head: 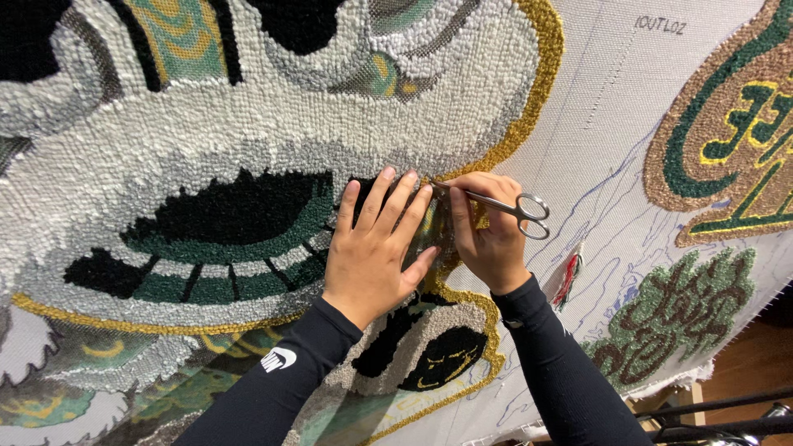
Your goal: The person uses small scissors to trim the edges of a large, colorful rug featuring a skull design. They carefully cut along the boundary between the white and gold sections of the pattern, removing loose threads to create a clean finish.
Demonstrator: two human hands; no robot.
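I see the left hand [376,248] pressed flat, fingers spread, on the tufted rug [206,140], holding nothing. Just beside it, my right hand [487,227] is closed around small metal scissors [504,204], whose tip meets the pile between both hands; handle loops project rightward.

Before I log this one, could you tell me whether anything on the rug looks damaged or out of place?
One thing: a red yarn tuft hangs loose on the bare backing cloth, right of the right hand holding scissors. The left hand lies flat; no damage shows.
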